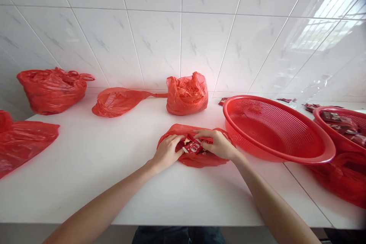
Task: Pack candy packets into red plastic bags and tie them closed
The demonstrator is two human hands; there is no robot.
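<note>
In front of me lies an open red plastic bag [197, 161], with small red printed packets [192, 146] in its mouth. My left hand [168, 150] reaches in from the left, thumb and fingers closed about the left side of the packets. From the right comes my right hand [219, 144], its fingers bent over the packets on that side. Part of the packets is hidden under both hands. Close behind the bag stands another red plastic bag [187, 97], full and upright.
A large red mesh basket [274, 129] stands to the right. Beyond it a second red basket [343, 122] holds dark red packets. At left are a full red bag [54, 91], a flattened bag [120, 101] and another bag [25, 141]. A tiled wall [154, 38] closes the back.
</note>
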